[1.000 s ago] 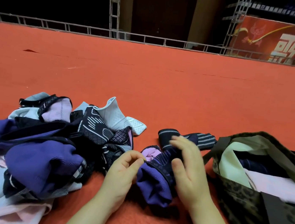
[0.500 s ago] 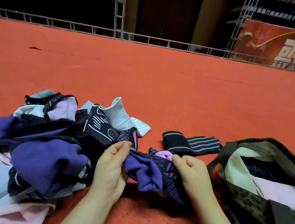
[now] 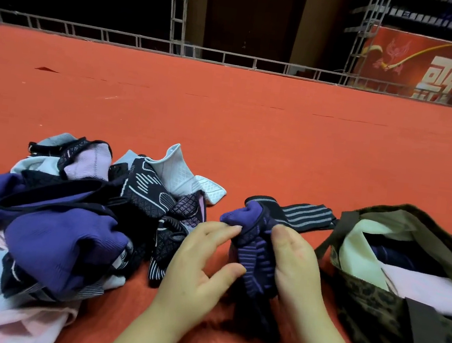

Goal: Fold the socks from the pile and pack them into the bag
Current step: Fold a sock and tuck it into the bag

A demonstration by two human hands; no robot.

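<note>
Purple/navy sock (image 3: 255,249) at centre-low of frame, approx 6 o'clock, bunched between both hands just above the red carpet floor (image 3: 252,134). Right hand (image 3: 297,268) grips its right side, thumb up against the fabric, fingers behind (not visible). Left hand (image 3: 202,262) pinches the purple toe end w/ fingertips; thumb lies near the sock's lower part, contact unclear. Fold looks in progress, not finished: sock is crumpled, no neat edge yet. A dark sock w/ grey stripes (image 3: 299,213) lies flat on the floor just behind the hands, at 12 o'clock from the held one, prob. its mate or next in line; can't tell which. Pile (image 3: 72,209) at 9 o'clock is large: purple, pale blue, pink, black-patterned pieces, all loose and unfolded, so most of the job remains. Bag (image 3: 372,317) at 3 o'clock, leopard-type print w/ dark straps, mouth open; inside, cream, pink and navy items show, so some packing appears done. Est. progress: early to mid, more left than done. Writing: red banner (image 3: 420,67) at 1–2 o'clock in background carries large white characters, cut off and partly blocked by metal truss, not readable w/ confidence. No brand or label legible on the socks or the bag.
</note>
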